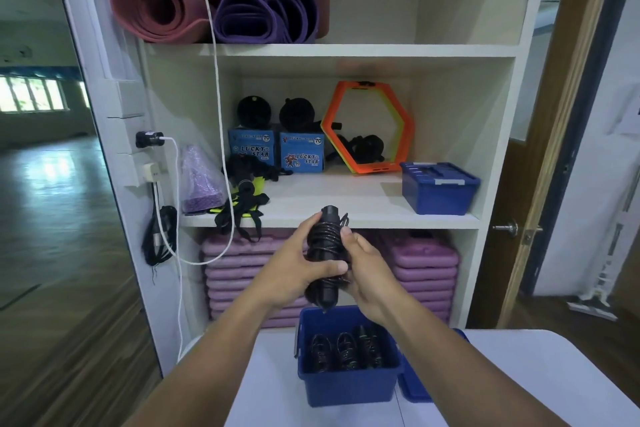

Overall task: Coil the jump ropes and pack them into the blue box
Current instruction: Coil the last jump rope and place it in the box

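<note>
A black jump rope (325, 255), its cord wound around its upright handles, is held in front of the shelf. My left hand (298, 267) grips it from the left, thumb across the lower coils. From the right, my right hand (367, 270) clasps the bundle. Directly below stands the open blue box (346, 388) on a white table (502, 385). Inside it lie three coiled black jump ropes (346, 350). More black ropes (249, 166) lie tangled on the middle shelf at the left.
A closed blue box (440, 189) sits on the shelf at the right. A blue lid (415, 388) leans beside the open box. Orange hexagon rings (369, 128), two Lucky Star cartons (301, 152), rolled mats (214, 7) and stacked purple pads (426, 267) fill the shelves. A white cable (216, 80) hangs at the left.
</note>
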